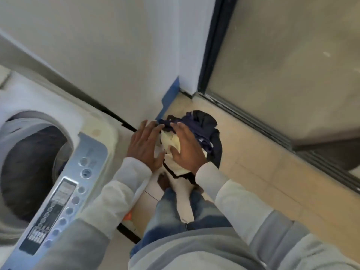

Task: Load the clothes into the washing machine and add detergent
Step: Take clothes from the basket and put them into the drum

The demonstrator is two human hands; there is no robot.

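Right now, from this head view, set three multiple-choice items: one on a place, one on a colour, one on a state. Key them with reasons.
1. The clothes pile under the hands lies:
A. by the wall corner, right of the washing machine
B. on the machine's control panel
C. behind the glass door

2. The garment under the right hand is:
A. red
B. cream
C. green

3. The machine's top opening is:
A. shut under a lid
B. open, with the drum showing
C. covered by a towel

Key:
1 A: the pile sits low beside the machine, where the wall turns.
2 B: the cream garment shows between the hands, among dark navy pieces.
3 B: the round drum is visible, dark inside.
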